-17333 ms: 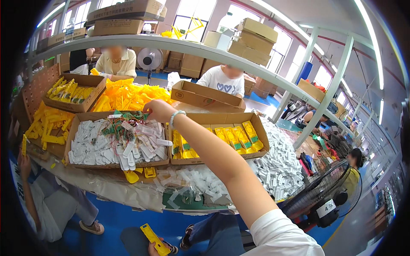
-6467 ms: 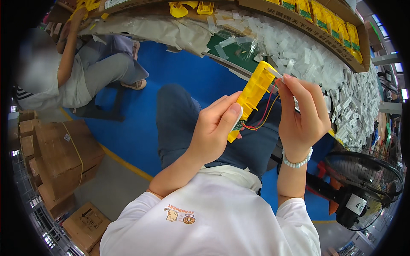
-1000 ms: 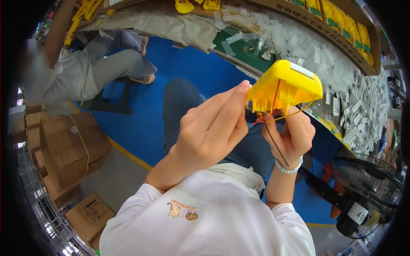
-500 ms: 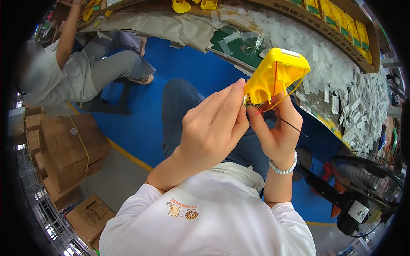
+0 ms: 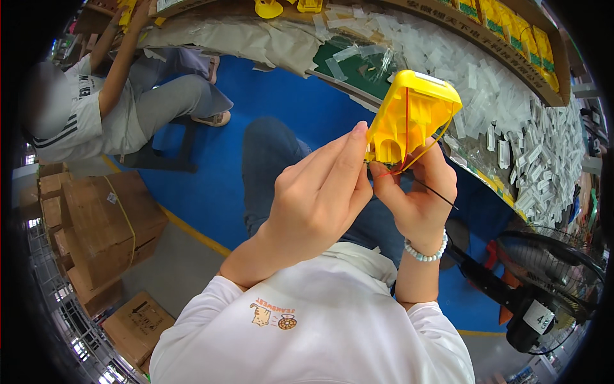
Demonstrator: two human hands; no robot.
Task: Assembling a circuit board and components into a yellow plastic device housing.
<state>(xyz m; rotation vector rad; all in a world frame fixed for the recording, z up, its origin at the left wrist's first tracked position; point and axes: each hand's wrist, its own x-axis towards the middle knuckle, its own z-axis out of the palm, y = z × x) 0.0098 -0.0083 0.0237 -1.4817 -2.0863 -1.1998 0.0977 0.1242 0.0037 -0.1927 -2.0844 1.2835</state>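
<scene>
Both my hands hold a yellow plastic housing up in front of me, its hollow, ribbed inside facing me. My left hand is closed on its lower left edge, with fingertips pressed along the side. My right hand supports it from below and behind, thumb at the bottom edge and the other fingers partly hidden. Thin wires, red, yellow and black, run from the housing's bottom edge; the black wire sticks out past my right hand. A small dark part at that edge is mostly covered by my fingertips.
Many clear plastic pieces cover the workbench, beside a cardboard tray of yellow units. A black fan stands at my right. Cardboard boxes are stacked at left. Another person sits at the far left, hands at the bench.
The housing has tilted slightly so more of its inside shows, and my right hand has shifted a little right and down. The other person has both arms raised to the bench.
</scene>
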